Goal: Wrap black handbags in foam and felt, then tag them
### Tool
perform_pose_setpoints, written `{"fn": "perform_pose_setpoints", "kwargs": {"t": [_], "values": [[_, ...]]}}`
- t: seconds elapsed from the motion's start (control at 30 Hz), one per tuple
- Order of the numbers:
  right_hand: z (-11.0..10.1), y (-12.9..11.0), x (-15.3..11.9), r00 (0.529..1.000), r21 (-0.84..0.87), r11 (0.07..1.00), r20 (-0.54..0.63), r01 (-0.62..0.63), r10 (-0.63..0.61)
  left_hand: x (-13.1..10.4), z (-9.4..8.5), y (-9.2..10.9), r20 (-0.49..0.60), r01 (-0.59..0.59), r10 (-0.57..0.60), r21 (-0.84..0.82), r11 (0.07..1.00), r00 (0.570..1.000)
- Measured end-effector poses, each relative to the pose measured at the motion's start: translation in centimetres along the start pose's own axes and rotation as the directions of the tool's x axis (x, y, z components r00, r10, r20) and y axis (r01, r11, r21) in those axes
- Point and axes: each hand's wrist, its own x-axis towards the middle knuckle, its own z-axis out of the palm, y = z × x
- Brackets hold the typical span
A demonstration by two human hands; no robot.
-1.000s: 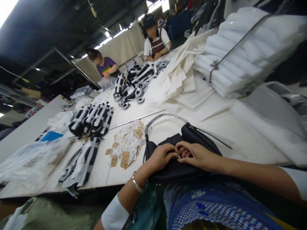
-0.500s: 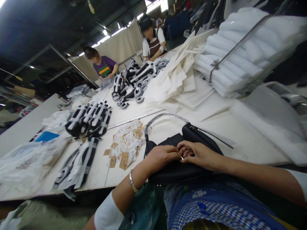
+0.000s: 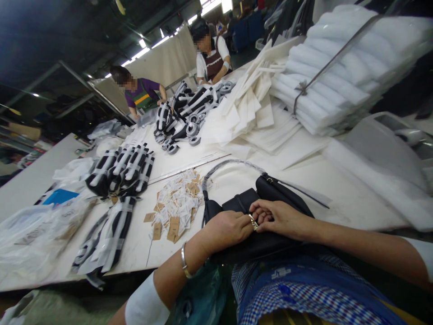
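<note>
A black handbag (image 3: 243, 200) lies at the table's front edge, its handle (image 3: 216, 168) wrapped in clear plastic and arching away from me. On its front is a gold-coloured metal clasp (image 3: 253, 222). My left hand (image 3: 228, 231) pinches the clasp from the left, fingers pressed together. From the right, my right hand (image 3: 280, 220) closes on the same clasp with curled fingers and thumb. The fingers partly cover the clasp, so its exact position cannot be made out. A thin black strap (image 3: 306, 195) sticks out at the bag's right side.
Paper tags (image 3: 176, 203) with strings lie heaped left of the bag. Wrapped black straps (image 3: 120, 169) are bundled further left, beside plastic bags (image 3: 30, 243). White foam sheets (image 3: 250, 108) and a tied foam stack (image 3: 338, 72) stand behind. Two co-workers (image 3: 144, 92) (image 3: 213, 56) work across the table.
My left fingers have shifted slightly down and left, so more of the gold clasp shows. My right hand is almost unmoved. The camera view has turned a little.
</note>
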Motion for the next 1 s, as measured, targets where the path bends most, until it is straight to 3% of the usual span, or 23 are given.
{"fn": "perform_pose_setpoints", "kwargs": {"t": [0.13,0.3,0.37,0.47,0.57,0.77,0.9,1.0], "values": [[0.0,-0.1,0.1,1.000,0.029,0.999,0.000,-0.014,0.014,0.2,0.5,0.0,0.017,0.044,-0.044,-0.023,0.999,0.999],[0.1,-0.3,0.0,1.000,0.043,0.999,0.000,-0.018,0.018,-0.1,1.2,-0.1,0.036,0.211,-0.208,-0.167,0.963,0.977],[0.1,-0.4,-0.1,1.000,0.049,0.999,0.004,-0.019,0.019,-0.2,1.2,-0.1,0.026,0.332,-0.340,-0.301,0.894,0.940],[0.1,-0.6,-0.1,1.000,0.050,0.999,0.003,-0.018,0.017,0.0,0.9,-0.1,0.052,0.454,-0.517,-0.559,0.694,0.854],[0.0,-0.5,-0.1,1.000,0.053,0.999,0.008,0.010,-0.011,0.4,0.8,-0.1,0.112,0.446,-0.529,-0.696,0.562,0.841],[-0.2,0.1,-0.1,0.999,0.092,0.994,-0.021,0.051,-0.049,0.5,0.8,-0.1,0.135,0.430,-0.505,-0.730,0.530,0.852],[-0.1,-0.1,-0.2,0.999,0.086,0.996,-0.040,0.034,-0.030,0.2,0.9,0.2,0.149,0.476,-0.588,-0.754,0.453,0.795],[0.0,-0.2,-0.3,0.999,0.072,0.997,-0.045,0.022,-0.019,0.3,1.2,0.8,0.164,0.542,-0.638,-0.705,0.457,0.752]]}}
